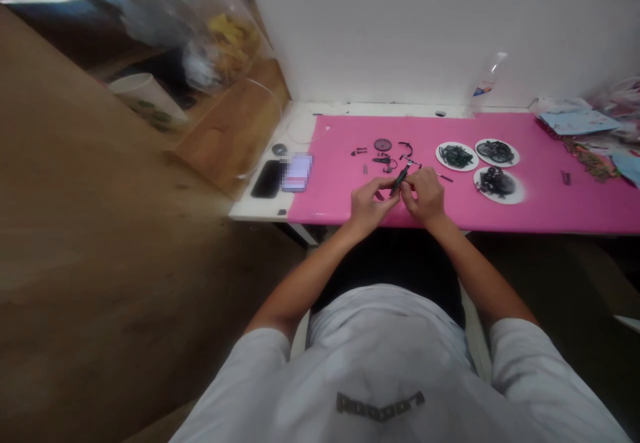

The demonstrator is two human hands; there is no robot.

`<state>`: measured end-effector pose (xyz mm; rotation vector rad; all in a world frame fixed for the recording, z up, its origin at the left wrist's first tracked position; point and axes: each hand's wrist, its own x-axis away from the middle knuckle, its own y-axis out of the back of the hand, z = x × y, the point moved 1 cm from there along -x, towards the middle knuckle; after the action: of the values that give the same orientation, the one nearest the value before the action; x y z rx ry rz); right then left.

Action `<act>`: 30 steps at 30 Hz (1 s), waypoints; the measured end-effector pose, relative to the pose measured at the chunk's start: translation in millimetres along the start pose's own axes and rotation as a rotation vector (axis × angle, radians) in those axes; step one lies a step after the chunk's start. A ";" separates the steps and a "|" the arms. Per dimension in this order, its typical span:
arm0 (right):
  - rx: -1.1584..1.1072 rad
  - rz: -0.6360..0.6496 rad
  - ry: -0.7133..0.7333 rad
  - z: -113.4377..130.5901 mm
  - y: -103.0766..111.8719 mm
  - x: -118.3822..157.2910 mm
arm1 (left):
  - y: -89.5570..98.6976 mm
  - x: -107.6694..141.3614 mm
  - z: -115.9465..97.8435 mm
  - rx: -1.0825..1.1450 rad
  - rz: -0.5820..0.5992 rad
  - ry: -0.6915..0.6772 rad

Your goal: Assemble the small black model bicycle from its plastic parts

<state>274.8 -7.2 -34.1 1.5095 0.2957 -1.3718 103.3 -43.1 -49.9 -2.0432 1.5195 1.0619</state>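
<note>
Head view: slim, dark greenish part (400, 178)

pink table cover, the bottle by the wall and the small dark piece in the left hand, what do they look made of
Pink table cover: probably plastic sheeting, smooth, faintly glossy along the front edge. Bottle: likely clear plastic; the wall shows through. Small dark piece in the left hand: perhaps plastic, dark greenish; too small to be sure.
</note>
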 end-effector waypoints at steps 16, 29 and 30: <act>-0.164 0.021 -0.087 6.6 6.8 -10.6 | -0.5 0.6 -1.0 0.024 0.034 0.087; -0.222 0.068 -0.099 7.1 8.0 -12.6 | 2.0 -1.9 -0.9 0.000 0.048 0.102; -0.232 0.069 -0.091 6.8 8.5 -12.7 | 2.1 -1.9 -1.3 0.005 0.045 0.102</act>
<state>273.0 -10.8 -17.9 1.2518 0.3300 -1.2998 101.6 -43.5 -47.3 -2.0977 1.6238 0.9823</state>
